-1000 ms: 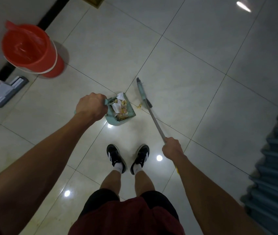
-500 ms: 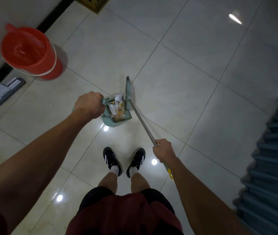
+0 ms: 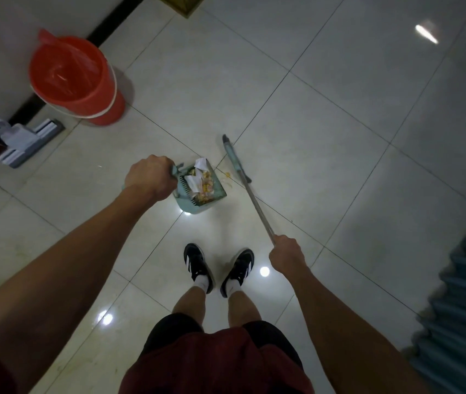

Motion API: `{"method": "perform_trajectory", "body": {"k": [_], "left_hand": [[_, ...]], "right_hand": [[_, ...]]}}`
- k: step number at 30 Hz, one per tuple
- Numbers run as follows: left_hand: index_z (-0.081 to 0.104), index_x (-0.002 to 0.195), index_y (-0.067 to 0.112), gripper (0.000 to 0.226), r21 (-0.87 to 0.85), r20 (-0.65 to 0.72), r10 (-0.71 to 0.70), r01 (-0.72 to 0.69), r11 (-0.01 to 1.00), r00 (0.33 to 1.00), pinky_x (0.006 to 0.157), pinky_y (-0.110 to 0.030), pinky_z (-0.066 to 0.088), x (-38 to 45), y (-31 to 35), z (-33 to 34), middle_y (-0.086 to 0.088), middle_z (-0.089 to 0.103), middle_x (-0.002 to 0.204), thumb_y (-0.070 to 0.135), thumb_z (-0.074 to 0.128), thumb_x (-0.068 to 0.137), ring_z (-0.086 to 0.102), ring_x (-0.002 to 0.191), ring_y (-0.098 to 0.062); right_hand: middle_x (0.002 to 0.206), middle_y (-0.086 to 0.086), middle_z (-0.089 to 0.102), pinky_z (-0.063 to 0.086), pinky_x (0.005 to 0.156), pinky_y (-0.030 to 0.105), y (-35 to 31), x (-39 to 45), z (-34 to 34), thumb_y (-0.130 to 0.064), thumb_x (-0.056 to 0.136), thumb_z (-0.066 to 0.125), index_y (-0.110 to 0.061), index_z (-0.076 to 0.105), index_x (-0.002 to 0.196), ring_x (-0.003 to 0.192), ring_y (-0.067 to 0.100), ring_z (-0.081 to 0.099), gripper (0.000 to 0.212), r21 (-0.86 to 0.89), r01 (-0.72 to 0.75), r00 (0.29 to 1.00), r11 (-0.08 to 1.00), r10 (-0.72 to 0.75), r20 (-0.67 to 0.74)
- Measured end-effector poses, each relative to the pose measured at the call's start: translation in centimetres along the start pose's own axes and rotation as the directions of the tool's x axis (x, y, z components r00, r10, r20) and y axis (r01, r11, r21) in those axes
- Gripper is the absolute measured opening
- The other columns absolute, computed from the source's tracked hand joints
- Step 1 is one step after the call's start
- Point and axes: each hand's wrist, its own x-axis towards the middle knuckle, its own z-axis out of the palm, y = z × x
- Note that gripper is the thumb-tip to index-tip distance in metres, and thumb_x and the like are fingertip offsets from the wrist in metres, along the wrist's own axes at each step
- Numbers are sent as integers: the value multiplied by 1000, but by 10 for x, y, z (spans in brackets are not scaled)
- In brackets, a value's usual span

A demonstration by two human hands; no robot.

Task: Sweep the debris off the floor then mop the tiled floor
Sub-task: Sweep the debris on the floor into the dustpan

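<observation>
My left hand (image 3: 150,177) grips the handle of a teal dustpan (image 3: 190,203) that stands on the tiled floor (image 3: 325,132) just ahead of my feet. Paper scraps and yellowish debris (image 3: 202,182) lie inside the pan. My right hand (image 3: 287,255) grips the metal handle of a teal broom (image 3: 236,159), whose head sits on the floor a little to the right of the pan's mouth. A few yellowish bits (image 3: 227,175) lie on the tile between broom head and pan.
A red bin (image 3: 70,78) with a red liner stands by the wall at the upper left. A grey-white flat mop head (image 3: 20,143) lies on the floor left of it. Blue-green pleated fabric (image 3: 464,294) fills the right edge. My black shoes (image 3: 217,267) stand below the dustpan.
The broom head, pressed against the dustpan's mouth half a second ago, has swung back out to the right. My left hand keeps the dustpan in place.
</observation>
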Motion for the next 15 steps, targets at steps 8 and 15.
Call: {"method": "perform_trajectory", "body": {"k": [8, 15], "left_hand": [[74, 104, 21, 19, -17, 0, 11, -11, 1000, 1000, 65, -33, 47, -4, -8, 8, -8, 67, 87, 29, 62, 91, 61, 74, -30], [73, 102, 22, 18, -76, -7, -5, 4, 997, 1000, 67, -34, 52, -12, -16, 2, -9, 69, 88, 30, 64, 90, 65, 77, -32]], "right_hand": [[99, 10, 64, 59, 63, 32, -26, 2, 11, -5, 88, 50, -5, 63, 126, 77, 26, 65, 40, 107, 24, 988, 994, -40, 146], [83, 16, 67, 47, 50, 29, -21, -11, -1, -1, 88, 47, 2, 65, 120, 56, 24, 55, 37, 329, -46, 989, 943, -2, 145]]}}
